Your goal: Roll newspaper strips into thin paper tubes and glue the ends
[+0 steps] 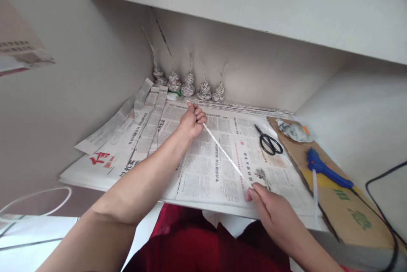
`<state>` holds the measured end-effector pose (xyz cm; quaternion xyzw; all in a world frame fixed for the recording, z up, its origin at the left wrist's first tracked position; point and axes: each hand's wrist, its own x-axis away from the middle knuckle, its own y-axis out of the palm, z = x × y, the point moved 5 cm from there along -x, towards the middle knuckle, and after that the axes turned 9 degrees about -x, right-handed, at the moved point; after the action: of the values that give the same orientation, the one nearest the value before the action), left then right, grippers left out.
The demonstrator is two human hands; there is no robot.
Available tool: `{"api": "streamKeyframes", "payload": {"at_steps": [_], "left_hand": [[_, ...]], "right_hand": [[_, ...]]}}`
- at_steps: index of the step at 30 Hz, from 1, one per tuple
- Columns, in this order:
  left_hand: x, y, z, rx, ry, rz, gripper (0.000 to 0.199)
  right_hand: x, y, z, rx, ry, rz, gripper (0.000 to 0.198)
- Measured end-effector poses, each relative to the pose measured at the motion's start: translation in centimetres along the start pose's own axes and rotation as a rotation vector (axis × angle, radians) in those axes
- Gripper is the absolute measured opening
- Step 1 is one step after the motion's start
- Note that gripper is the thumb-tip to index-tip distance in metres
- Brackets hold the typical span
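A thin rolled newspaper stick [225,152] runs slantwise between my two hands, above the newspaper-covered table. My left hand [192,120] is closed round its far end, and a short tip pokes out past the fingers. My right hand [263,200] pinches the near end between thumb and fingers, close to the table's front edge. Beneath the stick lie printed newspaper sheets [203,170]. Beyond my left hand, a bundle of similar paper sticks [244,108] lies along the back of the table.
Several small woven paper gourds [188,84] stand against the back wall. Cut newspaper strips [140,130] fan out at left. To the right are black scissors [269,141], a cardboard sheet [346,217], a blue glue gun [327,170] with a cord, and a crumpled plastic bag [294,131]. A shelf hangs overhead.
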<state>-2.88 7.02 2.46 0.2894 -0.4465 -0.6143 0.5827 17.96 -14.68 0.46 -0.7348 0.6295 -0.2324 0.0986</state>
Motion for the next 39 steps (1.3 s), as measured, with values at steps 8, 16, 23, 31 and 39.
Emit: {"api": "streamKeyframes", "payload": {"at_steps": [8,16,23,31,39], "left_hand": [[0.1,0.3,0.2,0.050,-0.025,-0.048,0.036],[-0.2,-0.2,0.9,0.022,0.042,0.036,0.038],[-0.3,-0.3,0.9,0.016,0.047,0.037,0.037],[0.1,0.2,0.7,0.034,0.005,-0.006,0.037],[0.1,0.3,0.4,0.024,0.000,-0.022,0.036]], "right_hand": [[1.2,2.8,-0.5,-0.729,0.271,-0.410,0.043],[-1.2,-1.0,-3.6,0.523,-0.256,0.085,0.032],[-3.3,0.6,-3.4,0.312,-0.203,-0.017,0.032],[-3.3,1.4,-2.0,-0.379,0.068,-0.214,0.035],[-3.7,2.7,-2.1,-0.457,0.112,-0.347,0.039]]}}
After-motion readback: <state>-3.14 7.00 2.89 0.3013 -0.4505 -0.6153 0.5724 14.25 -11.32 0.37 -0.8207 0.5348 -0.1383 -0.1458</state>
